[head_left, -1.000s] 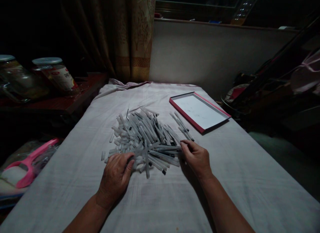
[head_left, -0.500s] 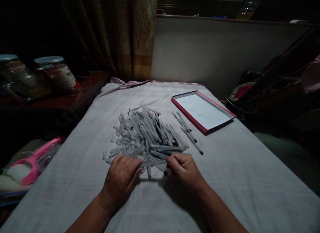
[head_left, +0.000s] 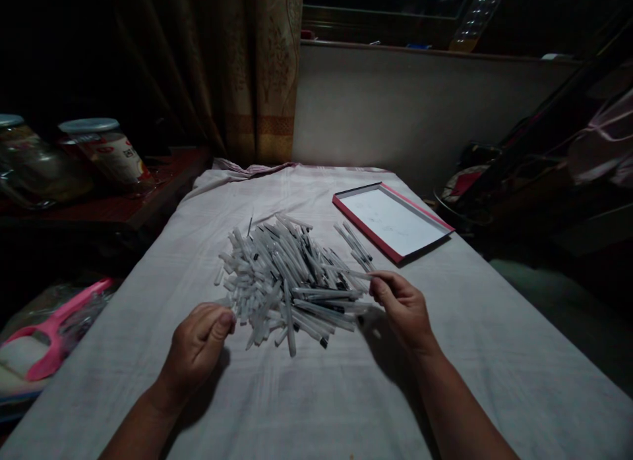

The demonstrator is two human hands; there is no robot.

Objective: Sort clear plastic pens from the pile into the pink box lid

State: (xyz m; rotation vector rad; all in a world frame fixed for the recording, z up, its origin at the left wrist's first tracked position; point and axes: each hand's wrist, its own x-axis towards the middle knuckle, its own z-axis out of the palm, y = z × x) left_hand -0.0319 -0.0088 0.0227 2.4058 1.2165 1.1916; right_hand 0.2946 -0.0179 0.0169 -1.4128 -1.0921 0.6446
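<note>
A heap of grey-white pens (head_left: 291, 282) lies in the middle of the cloth-covered table (head_left: 306, 394), with loose short caps (head_left: 235, 275) along its left side. My left hand (head_left: 198, 345) is at the heap's near-left corner, fingers curled and thumb pinched on a small pale cap. My right hand (head_left: 403, 308) is at the heap's right edge, fingers pinched on a thin pen (head_left: 356, 274) that points left over the heap. A few pens (head_left: 353, 242) lie apart beside the heap.
A shallow red-edged box lid (head_left: 393, 219) sits at the back right of the table. Glass jars (head_left: 106, 150) stand on a dark side table at the left, with a pink handled tool (head_left: 54, 321) below them. A curtain (head_left: 262, 71) hangs behind. Dark clutter fills the right.
Half a second ago both hands met on one pen at the heap's front. They have since drawn apart, the left hand going left and the right hand right and up.
</note>
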